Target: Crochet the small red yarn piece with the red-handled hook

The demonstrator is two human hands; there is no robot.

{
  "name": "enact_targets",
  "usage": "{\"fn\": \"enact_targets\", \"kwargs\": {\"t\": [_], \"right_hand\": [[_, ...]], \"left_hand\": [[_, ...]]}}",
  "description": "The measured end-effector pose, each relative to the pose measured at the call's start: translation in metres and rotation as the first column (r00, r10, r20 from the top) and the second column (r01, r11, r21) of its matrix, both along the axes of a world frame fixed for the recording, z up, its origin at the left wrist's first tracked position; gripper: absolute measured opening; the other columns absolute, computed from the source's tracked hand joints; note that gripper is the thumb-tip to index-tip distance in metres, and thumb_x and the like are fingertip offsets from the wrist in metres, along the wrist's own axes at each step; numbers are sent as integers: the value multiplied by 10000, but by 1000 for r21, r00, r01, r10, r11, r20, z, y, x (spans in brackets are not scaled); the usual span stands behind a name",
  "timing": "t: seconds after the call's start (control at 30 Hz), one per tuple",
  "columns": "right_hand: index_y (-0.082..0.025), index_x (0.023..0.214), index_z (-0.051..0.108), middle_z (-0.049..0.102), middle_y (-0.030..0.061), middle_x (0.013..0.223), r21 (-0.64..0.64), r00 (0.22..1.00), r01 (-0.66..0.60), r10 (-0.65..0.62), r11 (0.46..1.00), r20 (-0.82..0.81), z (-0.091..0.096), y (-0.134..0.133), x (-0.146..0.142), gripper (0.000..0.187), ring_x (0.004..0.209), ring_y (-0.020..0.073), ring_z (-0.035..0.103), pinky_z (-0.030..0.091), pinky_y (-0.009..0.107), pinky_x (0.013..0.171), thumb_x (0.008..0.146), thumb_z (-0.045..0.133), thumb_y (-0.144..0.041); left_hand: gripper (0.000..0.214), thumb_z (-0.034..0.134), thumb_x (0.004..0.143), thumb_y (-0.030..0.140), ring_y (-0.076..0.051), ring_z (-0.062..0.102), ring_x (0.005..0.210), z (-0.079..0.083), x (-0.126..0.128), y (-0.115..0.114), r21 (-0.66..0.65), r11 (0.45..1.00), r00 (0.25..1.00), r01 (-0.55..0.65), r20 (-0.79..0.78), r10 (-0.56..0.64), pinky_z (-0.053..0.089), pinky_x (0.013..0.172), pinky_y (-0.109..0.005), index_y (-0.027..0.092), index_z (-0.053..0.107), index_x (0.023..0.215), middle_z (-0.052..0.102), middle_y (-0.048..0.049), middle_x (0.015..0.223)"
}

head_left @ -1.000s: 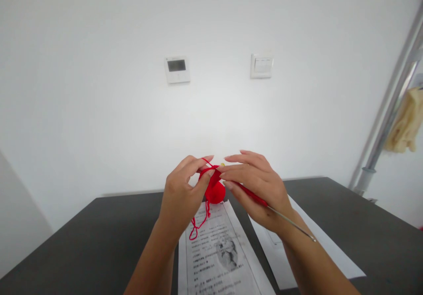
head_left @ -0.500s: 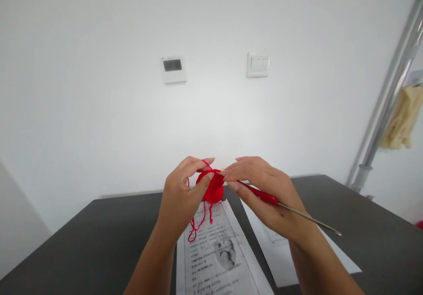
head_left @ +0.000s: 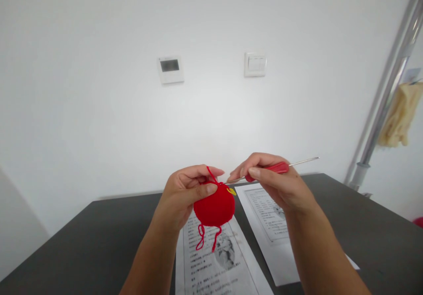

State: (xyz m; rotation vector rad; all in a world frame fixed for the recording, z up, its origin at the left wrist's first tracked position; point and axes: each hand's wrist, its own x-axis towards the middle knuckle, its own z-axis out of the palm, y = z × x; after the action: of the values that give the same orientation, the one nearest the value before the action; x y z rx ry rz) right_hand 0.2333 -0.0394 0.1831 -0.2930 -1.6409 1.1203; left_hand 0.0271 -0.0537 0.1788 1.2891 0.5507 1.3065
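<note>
A round red crochet piece hangs from my left hand, its top edge pinched between thumb and fingers. Red yarn runs over the left index finger down to that edge, and loose red strands dangle below the piece. Clipped at its upper right is a yellow stitch marker. My right hand is closed around the red handle of a crochet hook. One metal end reaches the top edge of the piece beside my left thumb; the other points up to the right.
Two printed sheets lie on the dark table: a left sheet under the work and a right sheet partly beneath my right forearm. The white wall behind carries a thermostat and a switch. A metal pipe stands at the right.
The crochet piece has turned to show its flat round face, with the yellow marker now plain. My right hand has tilted the hook, so its rear end points up instead of down.
</note>
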Motion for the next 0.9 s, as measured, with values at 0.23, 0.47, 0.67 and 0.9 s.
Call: {"fn": "enact_targets", "kwargs": {"t": [0.23,0.47,0.67,0.9], "right_hand": [[-159,791,713,782,71,834,-170,940,-332,312,928,-135,-6,14,-7,174,753,153,737,584,254,714,812,755,-327],[-158,789,670,767,38,731,-235,840,-535,481,811,-251,-12,20,-21,185,643,131,742,580,178,559,786,785,-303],[-155,772,661,765,45,723,-211,898,-402,339,891,-282,-12,18,-29,220,610,121,717,577,180,546,758,804,-321],[-216,816,733,785,32,783,-5,915,-189,174,982,-364,-15,9,-40,89,622,124,716,589,210,569,806,757,-301]], "left_hand": [[204,851,619,178,-93,642,566,-1,6,0,-51,955,946,293,164,-281,480,524,-155,157,781,809,716,-13,693],[161,800,684,144,-93,669,651,-3,12,-2,49,884,851,466,249,-462,536,656,-171,143,782,844,732,-22,746],[226,854,627,178,-117,686,637,-2,-1,3,-25,969,959,246,150,-240,532,635,-190,161,785,841,756,-37,739],[246,868,596,233,-162,680,649,6,-9,-1,-47,998,999,32,34,-31,528,645,-257,153,783,812,752,-60,706]]}}
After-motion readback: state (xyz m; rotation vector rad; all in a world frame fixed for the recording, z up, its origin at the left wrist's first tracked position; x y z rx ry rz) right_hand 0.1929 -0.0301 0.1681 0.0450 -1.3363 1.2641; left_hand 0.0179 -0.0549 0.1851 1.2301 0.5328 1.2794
